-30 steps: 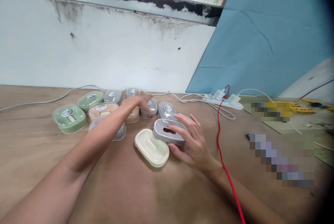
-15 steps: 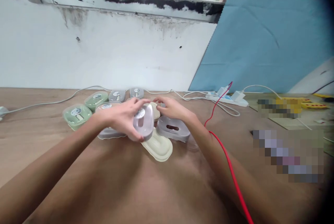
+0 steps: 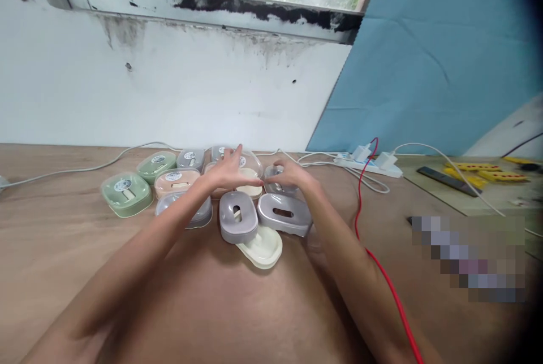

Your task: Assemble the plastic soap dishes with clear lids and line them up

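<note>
My left hand reaches to the back of a cluster of small oval soap boxes. Its fingers are round a clear lid with a round sticker, over a cream insert. My right hand is curled close beside it, fingertips at the lid's right edge, above a grey box; what it grips is hidden. In front lie two grey slotted trays and a cream base.
Green, pink and grey lidded boxes stand at the left on the wooden table. A red cable runs by my right arm. A white power strip and white cords lie along the wall.
The grey tray that my left hand held now lies on the table beside the other tray. Both hands have moved back to the rear boxes and taken up a clear lid.
</note>
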`<state>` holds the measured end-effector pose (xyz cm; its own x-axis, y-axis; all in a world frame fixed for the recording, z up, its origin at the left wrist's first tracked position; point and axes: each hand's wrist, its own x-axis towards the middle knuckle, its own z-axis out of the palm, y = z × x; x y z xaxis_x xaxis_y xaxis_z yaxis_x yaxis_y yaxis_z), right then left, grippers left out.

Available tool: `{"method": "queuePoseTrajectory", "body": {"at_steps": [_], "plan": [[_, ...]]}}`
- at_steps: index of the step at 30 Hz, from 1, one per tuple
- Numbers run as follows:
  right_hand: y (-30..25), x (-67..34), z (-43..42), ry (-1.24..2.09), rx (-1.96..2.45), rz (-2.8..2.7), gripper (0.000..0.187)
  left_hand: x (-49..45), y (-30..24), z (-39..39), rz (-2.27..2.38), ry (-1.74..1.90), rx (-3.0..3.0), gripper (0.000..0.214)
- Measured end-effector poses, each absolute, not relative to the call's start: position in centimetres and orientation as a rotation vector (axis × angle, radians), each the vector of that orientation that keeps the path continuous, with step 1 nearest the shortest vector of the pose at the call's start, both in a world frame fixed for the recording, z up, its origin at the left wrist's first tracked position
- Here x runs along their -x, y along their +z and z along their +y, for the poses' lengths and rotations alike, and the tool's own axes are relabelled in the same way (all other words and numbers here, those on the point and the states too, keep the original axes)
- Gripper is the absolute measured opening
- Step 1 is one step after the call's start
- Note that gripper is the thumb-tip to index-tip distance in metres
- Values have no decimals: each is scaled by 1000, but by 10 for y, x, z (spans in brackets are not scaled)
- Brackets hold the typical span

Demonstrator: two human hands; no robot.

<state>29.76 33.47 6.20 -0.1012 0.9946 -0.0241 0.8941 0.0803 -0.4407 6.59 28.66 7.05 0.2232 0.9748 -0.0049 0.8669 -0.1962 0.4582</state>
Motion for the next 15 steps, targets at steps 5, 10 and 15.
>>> {"method": "queuePoseTrajectory", "body": {"at_steps": [5,10,15], "plan": [[88,-314,334,600,1884,-1839,71,-88,66,311,1645,265,-2193,141],[121,-332,318,876,1704,-1827,67,-86,81,298,1469,324,-2291,150],[119,-343,319,615,1988,-1956,105,-100,90,287,1376,253,-2351,121]]}}
